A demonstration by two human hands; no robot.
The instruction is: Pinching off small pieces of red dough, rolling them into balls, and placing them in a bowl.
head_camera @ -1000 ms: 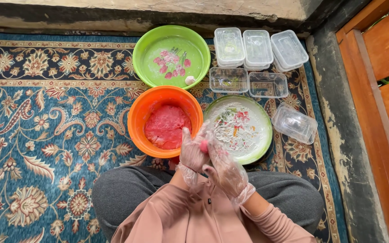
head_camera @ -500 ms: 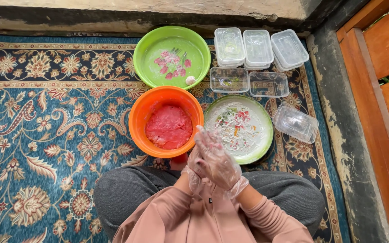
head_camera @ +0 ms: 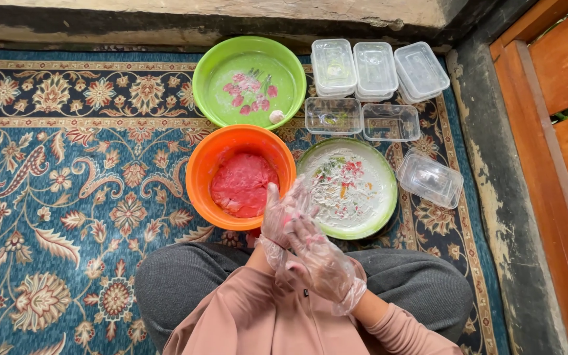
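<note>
My left hand (head_camera: 279, 215) and my right hand (head_camera: 322, 264) wear clear plastic gloves and are pressed palm to palm above my lap. The right hand lies across the left. A small lump of pink dough is squeezed between them and is almost entirely hidden. Just beyond the hands stands an orange bowl (head_camera: 200, 172) holding a mass of pink dough (head_camera: 243, 185). To its right is a green-rimmed plate (head_camera: 389, 197) dusted with white flour.
A green bowl (head_camera: 210, 73) with a flower print and one small pale ball stands further away. Several clear plastic boxes (head_camera: 376, 69) sit at the back right, and another one (head_camera: 428, 179) lies beside the plate. A patterned blue carpet (head_camera: 54, 171) covers the floor, with a wooden frame (head_camera: 547, 131) to the right.
The hands have slid over each other: the right hand now lies across the left, and the pink lump seen between them a second ago is covered.
</note>
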